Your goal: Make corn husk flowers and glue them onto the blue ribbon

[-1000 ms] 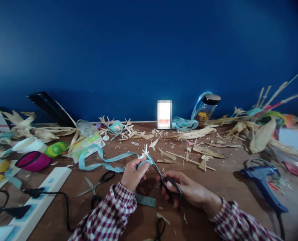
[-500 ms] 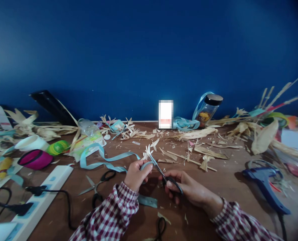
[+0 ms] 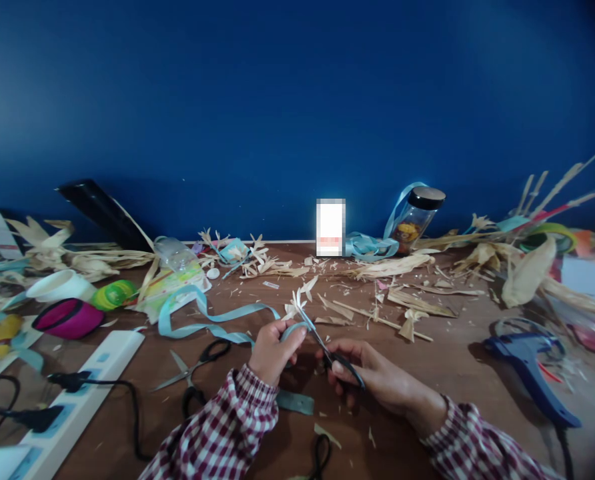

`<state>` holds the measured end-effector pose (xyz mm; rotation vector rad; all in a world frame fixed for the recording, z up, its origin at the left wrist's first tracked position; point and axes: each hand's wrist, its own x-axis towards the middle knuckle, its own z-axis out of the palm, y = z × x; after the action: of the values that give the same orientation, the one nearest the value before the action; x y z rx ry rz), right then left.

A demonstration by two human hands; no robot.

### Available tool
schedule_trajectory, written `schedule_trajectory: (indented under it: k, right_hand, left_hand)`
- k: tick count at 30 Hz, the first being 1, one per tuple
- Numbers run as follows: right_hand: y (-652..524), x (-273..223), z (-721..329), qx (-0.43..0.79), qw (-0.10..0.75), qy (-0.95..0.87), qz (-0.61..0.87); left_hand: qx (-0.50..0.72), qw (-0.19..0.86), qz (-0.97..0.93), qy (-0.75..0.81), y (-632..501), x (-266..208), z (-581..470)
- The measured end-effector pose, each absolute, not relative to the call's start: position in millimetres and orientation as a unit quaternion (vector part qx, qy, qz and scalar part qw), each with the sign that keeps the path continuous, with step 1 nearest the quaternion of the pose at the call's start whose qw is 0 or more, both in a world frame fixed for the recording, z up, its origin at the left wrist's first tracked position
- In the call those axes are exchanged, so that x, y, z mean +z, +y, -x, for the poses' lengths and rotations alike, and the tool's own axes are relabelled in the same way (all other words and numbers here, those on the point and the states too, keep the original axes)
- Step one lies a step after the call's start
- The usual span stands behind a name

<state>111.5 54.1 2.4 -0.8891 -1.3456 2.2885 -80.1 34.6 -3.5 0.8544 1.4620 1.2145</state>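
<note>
My left hand is closed, with thumb and finger pinching a light blue ribbon. The ribbon trails off to the left in loops on the table. Just beyond my fingertips is a pale flower of dried husk; whether I hold its stem is hidden. In my right hand are dark-handled scissors, fingers in the loops, blades pointing up and left to the ribbon at my left thumb. A short end of ribbon hangs below my left hand.
A second pair of scissors lies left of my left sleeve. Farther left is a white power strip with black plugs. A blue glue gun lies at the right. Husk scraps and a leaning jar are at the back.
Hardly anything differs. Both hands keep their hold, and the scissor blades stay at the ribbon by my left thumb. The view has shifted very slightly.
</note>
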Motion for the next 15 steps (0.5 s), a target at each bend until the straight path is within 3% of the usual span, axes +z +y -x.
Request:
schedule_trajectory:
  k: [15]
  right_hand:
    - [54.4,3.5,-110.3,0.804,0.170,-0.469,0.325]
  left_hand:
    - [0.509,0.501,-0.353,0.604,33.8,-5.3,80.3]
